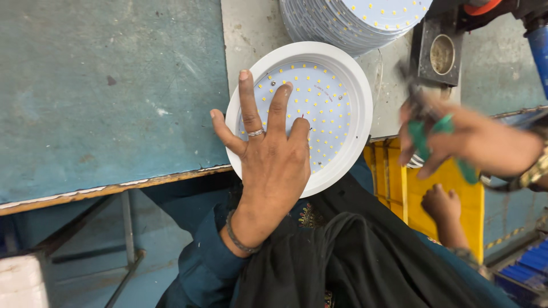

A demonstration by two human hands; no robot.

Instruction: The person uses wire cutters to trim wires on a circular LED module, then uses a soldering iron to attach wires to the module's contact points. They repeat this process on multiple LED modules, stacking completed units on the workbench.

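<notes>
A round white lamp housing (358, 91) lies at the table's front edge, with a white disc board dotted with small yellow chips (328, 114) set in it. My left hand (273, 154) rests flat on that board, fingers spread, a ring on one finger and a bracelet at the wrist. My right hand (456, 140) hovers blurred to the right of the housing, closed around a green-handled tool (434, 137) with a dark tip pointing up.
A stack of the same chip boards (354, 20) stands behind the housing. A dark metal block with a round hole (440, 52) sits at the back right. A yellow crate (456, 194) stands below the table, near a bare foot (442, 205). The worn blue tabletop (108, 91) stretches left.
</notes>
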